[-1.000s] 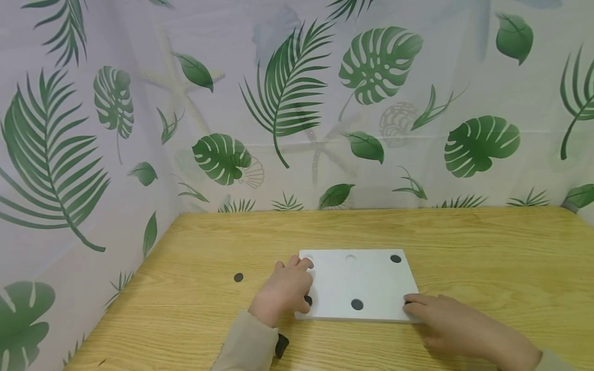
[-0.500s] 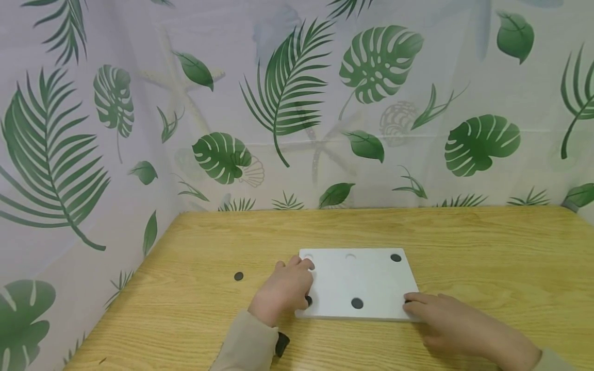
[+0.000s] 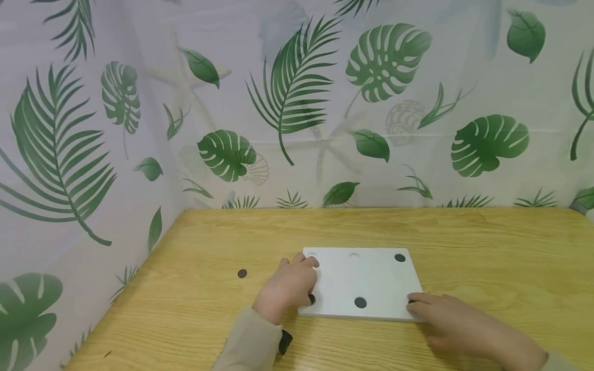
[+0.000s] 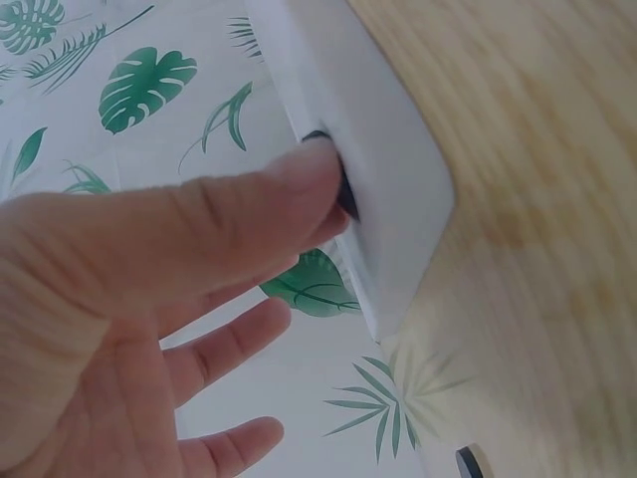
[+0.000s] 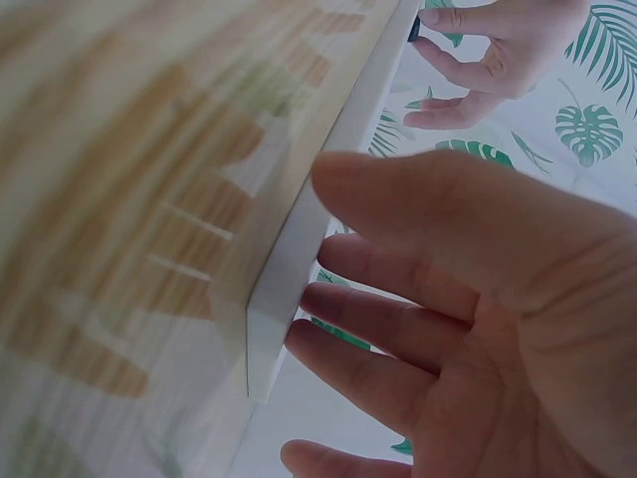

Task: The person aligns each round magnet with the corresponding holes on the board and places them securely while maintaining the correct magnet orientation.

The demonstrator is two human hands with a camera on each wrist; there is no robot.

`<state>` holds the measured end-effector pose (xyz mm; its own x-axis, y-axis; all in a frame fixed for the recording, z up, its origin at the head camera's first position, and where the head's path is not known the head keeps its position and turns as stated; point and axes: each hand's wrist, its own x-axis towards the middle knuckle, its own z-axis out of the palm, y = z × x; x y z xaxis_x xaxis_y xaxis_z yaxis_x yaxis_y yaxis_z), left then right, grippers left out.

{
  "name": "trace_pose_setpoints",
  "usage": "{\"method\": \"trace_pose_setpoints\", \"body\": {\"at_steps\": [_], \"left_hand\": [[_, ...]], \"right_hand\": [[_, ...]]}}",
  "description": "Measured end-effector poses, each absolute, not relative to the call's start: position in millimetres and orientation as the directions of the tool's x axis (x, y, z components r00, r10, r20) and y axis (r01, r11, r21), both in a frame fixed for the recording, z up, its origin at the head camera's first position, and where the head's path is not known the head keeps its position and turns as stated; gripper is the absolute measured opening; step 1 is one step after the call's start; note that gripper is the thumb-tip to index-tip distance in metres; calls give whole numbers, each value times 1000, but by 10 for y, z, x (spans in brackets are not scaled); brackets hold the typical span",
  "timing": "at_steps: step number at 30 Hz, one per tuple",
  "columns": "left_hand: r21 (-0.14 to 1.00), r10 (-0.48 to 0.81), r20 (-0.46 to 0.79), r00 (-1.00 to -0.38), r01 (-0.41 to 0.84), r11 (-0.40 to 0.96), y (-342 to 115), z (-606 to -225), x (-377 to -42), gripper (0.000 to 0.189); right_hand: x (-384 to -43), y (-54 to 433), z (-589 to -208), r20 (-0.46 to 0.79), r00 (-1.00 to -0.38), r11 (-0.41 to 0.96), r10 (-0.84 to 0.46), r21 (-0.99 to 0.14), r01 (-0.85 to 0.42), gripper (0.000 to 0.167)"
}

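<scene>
A thin white board [image 3: 362, 278] lies on the wooden table. At its front left corner, my left hand [image 3: 287, 286] pinches a small black disc [image 4: 345, 189] between thumb and forefinger, its other fingers spread apart over the left edge. Gripping the front right corner of the board is my right hand [image 3: 457, 324]. Its thumb [image 5: 363, 184] lies at the front edge and the fingers at the side, partly covering another black disc [image 3: 411, 302]. Two more discs sit in the board, one at the front middle [image 3: 360, 302] and one at the back right [image 3: 400, 257].
A loose black disc [image 3: 242, 273] lies on the table [image 3: 209, 309] to the left of the board. Shallow round recesses [image 3: 354, 254] show along the board's back edge. A leaf-patterned cloth [image 3: 325, 103] hangs behind and to the left.
My left thumb has drawn in against the front left disc. The head view has shifted slightly; the board, right hand and loose disc keep their places.
</scene>
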<state>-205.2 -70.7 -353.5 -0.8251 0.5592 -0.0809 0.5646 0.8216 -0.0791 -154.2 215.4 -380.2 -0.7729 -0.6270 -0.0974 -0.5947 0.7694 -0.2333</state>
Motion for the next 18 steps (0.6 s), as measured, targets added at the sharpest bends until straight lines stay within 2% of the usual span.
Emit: {"method": "trace_pose_setpoints", "body": {"at_steps": [18], "left_hand": [[-112,553,-73,-830,558,823,-705,-3540,-2055,26]], "right_hand": [[-1537,2169,-3812,-99,-773,767,-626,-259,-588,46]]}}
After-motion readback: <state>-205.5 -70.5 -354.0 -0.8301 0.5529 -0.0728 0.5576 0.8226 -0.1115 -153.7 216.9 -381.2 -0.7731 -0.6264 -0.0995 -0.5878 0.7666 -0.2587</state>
